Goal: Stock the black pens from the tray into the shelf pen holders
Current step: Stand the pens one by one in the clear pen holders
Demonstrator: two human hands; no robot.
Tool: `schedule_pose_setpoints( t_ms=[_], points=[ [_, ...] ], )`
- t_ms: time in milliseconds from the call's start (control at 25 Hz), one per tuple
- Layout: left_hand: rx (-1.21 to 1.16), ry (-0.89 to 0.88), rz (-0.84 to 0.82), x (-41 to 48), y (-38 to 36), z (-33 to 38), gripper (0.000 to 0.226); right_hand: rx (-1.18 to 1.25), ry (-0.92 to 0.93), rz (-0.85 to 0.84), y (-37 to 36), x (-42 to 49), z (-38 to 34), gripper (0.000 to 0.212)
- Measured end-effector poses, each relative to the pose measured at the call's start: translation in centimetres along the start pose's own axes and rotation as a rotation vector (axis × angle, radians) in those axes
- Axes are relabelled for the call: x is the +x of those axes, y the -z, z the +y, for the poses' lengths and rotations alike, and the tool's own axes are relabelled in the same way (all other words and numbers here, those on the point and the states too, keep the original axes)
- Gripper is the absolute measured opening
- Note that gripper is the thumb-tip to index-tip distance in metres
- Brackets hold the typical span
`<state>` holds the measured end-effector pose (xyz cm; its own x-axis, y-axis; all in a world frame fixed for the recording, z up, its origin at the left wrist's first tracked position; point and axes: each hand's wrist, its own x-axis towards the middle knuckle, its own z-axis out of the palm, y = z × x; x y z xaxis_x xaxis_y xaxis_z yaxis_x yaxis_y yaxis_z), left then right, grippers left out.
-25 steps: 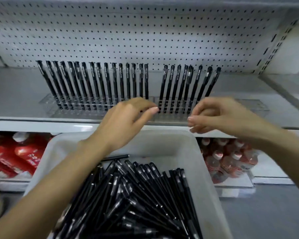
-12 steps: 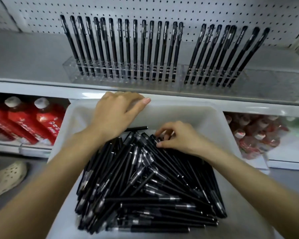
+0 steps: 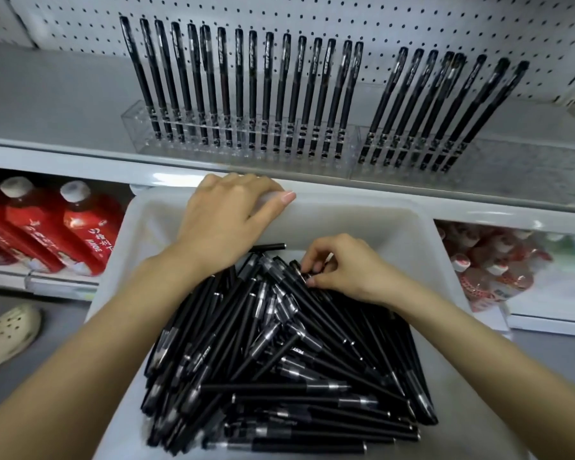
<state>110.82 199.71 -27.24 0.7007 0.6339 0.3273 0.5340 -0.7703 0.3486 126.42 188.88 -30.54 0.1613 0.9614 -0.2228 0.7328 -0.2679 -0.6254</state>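
Now vs 0.5 s back: left hand (image 3: pixel 226 220) and right hand (image 3: pixel 346 272) unmoved.
Left hand: fingers together, curled over far rim of tray (image 3: pixel 395 207).
Right hand: fingertips pinching far end of one of black pens (image 3: pixel 279 360) heaped in tray.
Pen axes: mostly near-to-far, front few crosswise.
Shelf (image 3: pixel 47 94): clear pen holders (image 3: pixel 136 124), pens upright; pegboard (image 3: pixel 379 21) behind.

Left hand (image 3: pixel 226 224), centre frame, is curling over the tray (image 3: pixel 362 199) rim; right hand (image 3: pixel 349 270), just lower right, is pinching 1 pen (image 3: pixel 298 268).
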Motion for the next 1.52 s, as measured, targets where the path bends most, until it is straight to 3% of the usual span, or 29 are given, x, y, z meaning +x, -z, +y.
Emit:
schedule_pose_setpoints(
  t_ms=[480,720,960,1080,1200,1320,1400,1520],
  points=[
    [0.059,0.001,0.006,0.4,-0.1,0.6,0.058,-0.034,-0.016,-0.050,0.3,-0.6,0.3,0.021],
    [0.029,0.032,-0.019,0.3,0.4,0.7,0.049,0.250,-0.045,-0.034,1.5,-1.0,0.0,0.013],
    [-0.232,-0.042,-0.040,0.2,1.5,3.2,0.044,0.491,0.079,0.122,4.9,-2.7,-1.2,0.014],
    [-0.500,0.004,-0.214,0.6,1.2,6.4,0.047,0.652,0.165,0.264,7.7,-3.7,-1.9,0.013],
    [-0.758,0.103,-0.292,2.1,0.3,8.7,0.033,0.722,0.230,0.412,9.8,-4.8,-2.2,0.015],
    [-0.886,0.122,-0.266,3.7,-0.4,10.7,0.011,0.728,0.263,0.539,11.9,-5.6,-1.7,0.020],
    [-0.923,0.093,-0.232,5.2,-0.6,12.3,0.008,0.671,0.219,0.581,13.7,-6.0,-1.1,0.024],
    [-0.940,0.036,-0.211,7.4,-0.7,14.5,0.009,0.576,0.187,0.538,16.4,-6.5,-0.2,0.012]
  ],
)
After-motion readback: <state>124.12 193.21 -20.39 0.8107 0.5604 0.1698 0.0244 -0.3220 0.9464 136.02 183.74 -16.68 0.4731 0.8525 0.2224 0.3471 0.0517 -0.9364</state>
